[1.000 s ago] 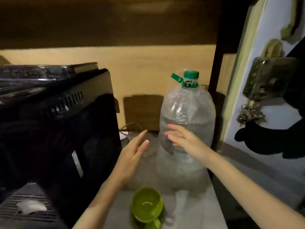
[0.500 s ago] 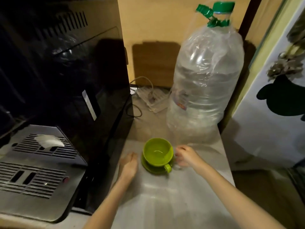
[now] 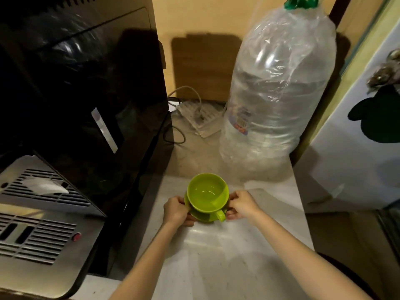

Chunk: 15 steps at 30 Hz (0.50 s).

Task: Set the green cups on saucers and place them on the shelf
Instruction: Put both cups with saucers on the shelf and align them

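Note:
A green cup (image 3: 207, 192) stands upright on a green saucer (image 3: 202, 218), its handle pointing toward me. The pair rests on a pale counter (image 3: 216, 256). My left hand (image 3: 175, 210) grips the saucer's left edge, fingers curled under the rim. My right hand (image 3: 242, 204) grips the saucer's right edge the same way. The cup is empty. Most of the saucer is hidden under the cup and my fingers.
A black coffee machine (image 3: 82, 105) with a metal drip tray (image 3: 36, 213) fills the left. A big clear water bottle (image 3: 279, 94) wrapped in plastic stands behind the cup. A white power strip (image 3: 201, 118) with cables lies at the back. The counter's right edge drops off by a white door (image 3: 357, 159).
Both hands came down from in front of the bottle to either side of the cup, then closed on the saucer's edges. The camera tilted down and closer.

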Each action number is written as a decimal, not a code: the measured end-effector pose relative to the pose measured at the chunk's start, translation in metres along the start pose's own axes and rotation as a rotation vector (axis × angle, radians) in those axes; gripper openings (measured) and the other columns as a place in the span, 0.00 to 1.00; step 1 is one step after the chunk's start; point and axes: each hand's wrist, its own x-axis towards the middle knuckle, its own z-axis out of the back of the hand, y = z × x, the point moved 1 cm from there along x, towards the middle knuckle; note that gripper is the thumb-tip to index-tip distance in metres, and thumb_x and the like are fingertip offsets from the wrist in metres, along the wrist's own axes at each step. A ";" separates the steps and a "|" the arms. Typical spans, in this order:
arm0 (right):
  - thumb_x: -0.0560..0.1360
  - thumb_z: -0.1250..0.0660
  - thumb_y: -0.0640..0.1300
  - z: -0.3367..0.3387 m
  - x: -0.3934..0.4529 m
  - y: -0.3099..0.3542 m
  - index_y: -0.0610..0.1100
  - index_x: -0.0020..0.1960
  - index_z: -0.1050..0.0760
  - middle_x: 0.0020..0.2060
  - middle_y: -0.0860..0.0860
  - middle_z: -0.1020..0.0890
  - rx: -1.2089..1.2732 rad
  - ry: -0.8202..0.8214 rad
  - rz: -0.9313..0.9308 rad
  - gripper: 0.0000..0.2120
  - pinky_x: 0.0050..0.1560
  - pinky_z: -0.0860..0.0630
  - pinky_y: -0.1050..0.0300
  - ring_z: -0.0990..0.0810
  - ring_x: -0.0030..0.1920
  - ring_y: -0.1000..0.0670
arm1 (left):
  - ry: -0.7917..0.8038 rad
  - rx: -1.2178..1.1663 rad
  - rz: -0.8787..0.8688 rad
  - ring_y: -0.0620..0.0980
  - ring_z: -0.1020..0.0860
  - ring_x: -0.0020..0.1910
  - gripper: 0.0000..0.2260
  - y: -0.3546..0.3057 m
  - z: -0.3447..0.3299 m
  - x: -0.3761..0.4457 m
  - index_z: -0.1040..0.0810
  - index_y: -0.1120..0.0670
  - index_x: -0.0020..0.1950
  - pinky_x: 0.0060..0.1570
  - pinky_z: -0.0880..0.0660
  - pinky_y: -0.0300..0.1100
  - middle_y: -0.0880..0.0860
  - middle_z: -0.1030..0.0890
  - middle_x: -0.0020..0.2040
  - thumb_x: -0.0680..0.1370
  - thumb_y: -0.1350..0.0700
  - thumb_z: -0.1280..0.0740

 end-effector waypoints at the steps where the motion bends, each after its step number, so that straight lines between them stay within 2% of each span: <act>1: 0.72 0.43 0.26 0.000 0.002 -0.001 0.40 0.40 0.34 0.14 0.46 0.28 0.000 0.003 -0.002 0.10 0.17 0.26 0.59 0.30 0.12 0.53 | 0.017 -0.006 -0.005 0.53 0.19 0.26 0.03 0.001 0.001 0.000 0.27 0.58 0.43 0.24 0.21 0.43 0.60 0.18 0.36 0.75 0.65 0.37; 5: 0.70 0.43 0.24 0.003 0.000 -0.001 0.39 0.40 0.34 0.12 0.50 0.30 -0.013 -0.011 0.014 0.11 0.18 0.27 0.60 0.31 0.12 0.53 | 0.056 -0.044 -0.013 0.54 0.19 0.26 0.02 0.002 0.001 -0.002 0.27 0.62 0.47 0.26 0.20 0.43 0.62 0.18 0.36 0.76 0.65 0.37; 8: 0.72 0.45 0.25 0.011 -0.012 0.003 0.39 0.39 0.33 0.11 0.51 0.29 0.019 -0.005 0.030 0.11 0.17 0.27 0.62 0.31 0.11 0.55 | 0.088 -0.079 -0.021 0.49 0.20 0.23 0.05 -0.006 0.000 -0.007 0.27 0.61 0.49 0.25 0.21 0.40 0.58 0.19 0.34 0.75 0.63 0.34; 11: 0.73 0.44 0.26 0.024 -0.027 0.013 0.37 0.42 0.30 0.23 0.44 0.27 0.048 0.028 0.081 0.09 0.21 0.23 0.61 0.27 0.15 0.54 | 0.135 -0.165 -0.063 0.46 0.21 0.20 0.06 -0.022 -0.002 -0.013 0.29 0.61 0.47 0.22 0.22 0.38 0.56 0.20 0.28 0.74 0.64 0.33; 13: 0.73 0.43 0.27 0.035 -0.039 0.022 0.36 0.50 0.29 0.29 0.42 0.25 0.076 0.021 0.116 0.09 0.24 0.21 0.59 0.23 0.22 0.50 | 0.160 -0.216 -0.100 0.45 0.22 0.18 0.06 -0.035 -0.003 -0.020 0.30 0.60 0.45 0.20 0.23 0.38 0.53 0.21 0.21 0.74 0.65 0.34; 15: 0.74 0.44 0.27 0.047 -0.050 0.034 0.36 0.56 0.31 0.31 0.41 0.24 0.118 -0.001 0.154 0.13 0.22 0.22 0.59 0.22 0.21 0.50 | 0.187 -0.253 -0.161 0.46 0.23 0.17 0.05 -0.052 -0.004 -0.029 0.31 0.61 0.43 0.20 0.23 0.39 0.52 0.22 0.18 0.74 0.66 0.34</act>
